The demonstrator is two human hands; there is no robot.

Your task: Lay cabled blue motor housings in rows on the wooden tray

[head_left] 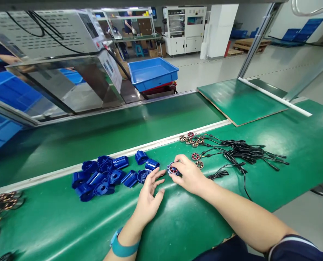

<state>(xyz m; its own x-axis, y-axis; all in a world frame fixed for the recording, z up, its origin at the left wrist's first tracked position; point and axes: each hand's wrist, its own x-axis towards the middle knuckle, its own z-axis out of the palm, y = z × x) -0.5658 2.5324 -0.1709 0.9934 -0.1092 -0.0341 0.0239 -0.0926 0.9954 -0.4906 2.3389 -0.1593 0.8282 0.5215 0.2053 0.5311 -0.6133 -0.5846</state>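
My right hand (191, 175) has its thumb and fingers closed round a small blue housing (169, 170), and a round copper-and-red coil part shows inside its rim. My left hand (150, 199) is just left of it, fingers apart, holding nothing. Beyond the left fingertips lie loose blue housings (130, 178), and a pile of the same blue cups (103, 177) spreads farther left. Behind and right of my right hand sit several round motor coils (195, 156); their black cables (240, 150) run off in a tangled bundle to the right.
A white strip (150, 146) separates the green bench (55, 224) from a green conveyor belt (118, 127). A green board (243, 99) lies across the belt at right. More coils (6, 201) lie far left. A blue tray (153, 74) and a metal-cased machine (50, 36) stand beyond.
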